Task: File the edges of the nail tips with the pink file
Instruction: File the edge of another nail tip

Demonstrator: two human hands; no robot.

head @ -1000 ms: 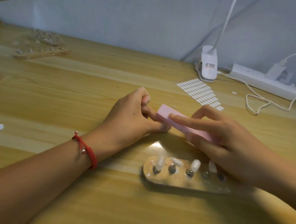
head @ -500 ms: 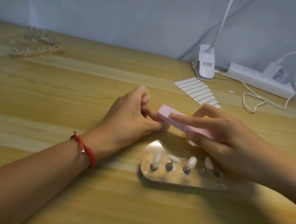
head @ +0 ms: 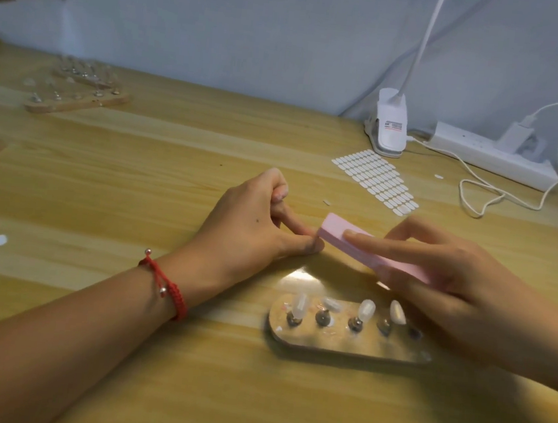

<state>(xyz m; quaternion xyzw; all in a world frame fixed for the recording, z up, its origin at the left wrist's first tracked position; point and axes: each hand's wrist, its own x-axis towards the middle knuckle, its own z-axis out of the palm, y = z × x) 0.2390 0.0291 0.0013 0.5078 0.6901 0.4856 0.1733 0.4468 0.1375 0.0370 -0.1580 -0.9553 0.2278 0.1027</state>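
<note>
We see the right hand (head: pixel 452 284) holding the file (head: pixel 335 232). The forefinger lies straight along its upper side, and the thumb and the other fingers close round it from below. The file is a pink block. It is lifted above the table (head: pixel 116 366) and tilted, with its far end pointing left and a little away from us.

That end touches the fingertips of the left hand (head: pixel 255 229). This hand rests on the table with its fingers curled, and its thumb and forefinger meet exactly at the end of the file. We cannot tell if a nail tip is pinched between them, because the place is too small and partly covered. On the left wrist there is a red bracelet (head: pixel 166 285).

Just in front of both hands a holder (head: pixel 343 343) with rounded ends lies on the table. A row of small pegs stands on it, and four pegs carry pale nail tips (head: pixel 365 310). Some of these are upright and some are leaning. The right hand is above the right end of the holder.

Behind the hands lies a sheet of stickers (head: pixel 375 178). Farther back, near the wall, are a white lamp clip (head: pixel 390 126) and a power strip (head: pixel 483 153) with a cable (head: pixel 471 200). More holders (head: pixel 76 97) lie far left.
</note>
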